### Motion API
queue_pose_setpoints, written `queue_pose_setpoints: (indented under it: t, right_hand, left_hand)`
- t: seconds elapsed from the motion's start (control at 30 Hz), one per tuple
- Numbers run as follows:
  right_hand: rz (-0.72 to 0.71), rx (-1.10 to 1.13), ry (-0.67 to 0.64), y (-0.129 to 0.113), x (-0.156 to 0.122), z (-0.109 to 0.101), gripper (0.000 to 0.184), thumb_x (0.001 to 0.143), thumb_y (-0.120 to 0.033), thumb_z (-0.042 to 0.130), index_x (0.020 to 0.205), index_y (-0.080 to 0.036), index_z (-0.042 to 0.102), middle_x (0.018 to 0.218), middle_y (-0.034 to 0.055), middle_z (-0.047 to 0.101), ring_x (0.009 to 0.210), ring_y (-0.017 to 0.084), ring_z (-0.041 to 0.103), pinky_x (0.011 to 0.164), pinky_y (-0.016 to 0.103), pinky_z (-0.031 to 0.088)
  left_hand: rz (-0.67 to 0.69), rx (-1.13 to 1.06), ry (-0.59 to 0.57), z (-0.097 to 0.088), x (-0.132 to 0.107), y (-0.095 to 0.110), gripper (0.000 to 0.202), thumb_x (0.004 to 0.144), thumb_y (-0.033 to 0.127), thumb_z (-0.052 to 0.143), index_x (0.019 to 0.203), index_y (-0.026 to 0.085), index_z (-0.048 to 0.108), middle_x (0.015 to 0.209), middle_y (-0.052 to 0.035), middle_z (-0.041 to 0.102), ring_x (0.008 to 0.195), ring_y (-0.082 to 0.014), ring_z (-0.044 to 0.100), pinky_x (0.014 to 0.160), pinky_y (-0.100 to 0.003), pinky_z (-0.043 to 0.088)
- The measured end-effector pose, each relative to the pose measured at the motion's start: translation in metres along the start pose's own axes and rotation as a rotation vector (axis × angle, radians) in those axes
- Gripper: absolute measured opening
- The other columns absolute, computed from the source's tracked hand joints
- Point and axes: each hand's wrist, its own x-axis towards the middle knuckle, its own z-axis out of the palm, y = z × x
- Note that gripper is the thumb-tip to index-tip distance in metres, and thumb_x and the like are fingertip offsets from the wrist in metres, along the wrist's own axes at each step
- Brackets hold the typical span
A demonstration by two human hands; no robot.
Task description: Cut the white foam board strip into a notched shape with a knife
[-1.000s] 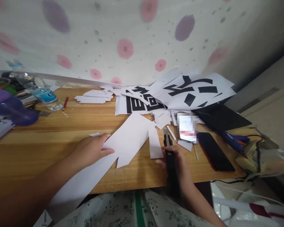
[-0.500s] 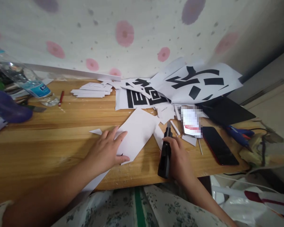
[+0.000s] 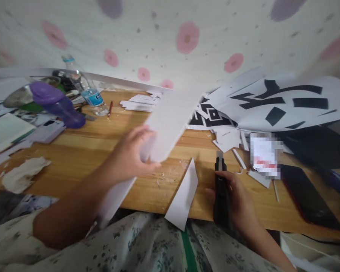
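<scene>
My left hand (image 3: pixel 136 151) grips a white sheet of board (image 3: pixel 172 117), raised off the table and blurred by motion. Thumb and fingers close on its lower edge. A long white strip (image 3: pixel 117 198) slants below that hand, partly hidden by the forearm. In my right hand (image 3: pixel 235 192) is a black utility knife (image 3: pixel 221 189), its blade pointing away from me above the tabletop. Between the hands a pointed white offcut (image 3: pixel 184 196) lies at the table's front edge, with small shavings (image 3: pixel 161 177) left of it.
Printed sheets with black characters (image 3: pixel 283 102) and white scraps (image 3: pixel 228 139) lie at the back right. A dark phone (image 3: pixel 308 196) rests at right. At left stand a water bottle (image 3: pixel 93 96) and a purple bottle (image 3: pixel 59 104); a red pen (image 3: pixel 110 109) and crumpled tissue (image 3: pixel 24 173) lie nearby.
My left hand has lifted the white board off the table, uncovering shavings and the pointed offcut. My view has turned left. The right hand still holds the knife.
</scene>
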Motion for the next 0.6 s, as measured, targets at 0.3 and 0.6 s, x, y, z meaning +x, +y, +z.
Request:
queue_pose_setpoints:
  t: [0.3, 0.6]
  right_hand:
    - [-0.291, -0.086, -0.316, -0.044, 0.001, 0.017, 0.035, 0.081, -0.028, 0.069, 0.112, -0.021, 0.055, 0.106, 0.0128, 0.063, 0.084, 0.027, 0.066, 0.068, 0.039, 0.058]
    - [-0.328, 0.284, -0.42, -0.076, 0.025, 0.045, 0.031, 0.084, -0.029, 0.067, 0.113, -0.024, 0.057, 0.119, 0.0098, 0.063, 0.113, 0.027, 0.062, 0.093, 0.043, 0.054]
  left_hand:
    - [-0.417, -0.49, 0.246, -0.063, -0.059, -0.048, 0.069, 0.065, 0.042, 0.073, 0.128, 0.025, 0.052, 0.135, -0.0085, 0.056, 0.122, -0.0344, 0.053, 0.098, -0.052, 0.047]
    - [-0.399, -0.583, 0.209, -0.054, -0.08, -0.044, 0.067, 0.064, 0.041, 0.075, 0.126, 0.031, 0.053, 0.142, -0.0058, 0.051, 0.129, -0.034, 0.048, 0.102, -0.05, 0.045]
